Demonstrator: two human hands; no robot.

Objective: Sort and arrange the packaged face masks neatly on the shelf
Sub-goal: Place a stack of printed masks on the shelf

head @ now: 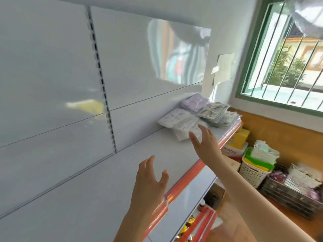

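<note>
Head view: one wide-angle look along a white shelf [108,180] with an orange-red front strip [190,177].
Shelf back: pale glossy panels and a slotted upright [103,81], with blurred reflections across them.
Packaged face masks: heaped at the far right end of the shelf, against the back panel.
White packs [176,118]: nearest stack, lying flat, with one loose pack [183,134] jutting out from below toward the front.
Lilac packs [194,102]: behind the white ones, touching the back panel.
Grey clear packs [214,110]: to the right of the lilac ones, fanned out and reaching the shelf's end.
Right hand [206,145]: raised over the shelf just in front of the white stack, palm facing left, fingers [203,129] straight and spread apart, holding nothing; whether the fingertips touch the loose pack cannot be told.
Left hand [150,182]: over the bare middle of the shelf, well apart from the masks, fingers [151,163] loosely spread and slightly bent, gripping nothing.
Lower shelves: more orange-edged boards below, with small yellow wrapped goods [187,226] partly in sight.
Right side: white slotted basket [253,173] holding green and yellow packets, a dark wire rack [293,196] of further packs, and yellow boxes [240,138] on a wooden surface [279,133].
Window [286,55]: green frame, metal bars, foliage outside.
</note>
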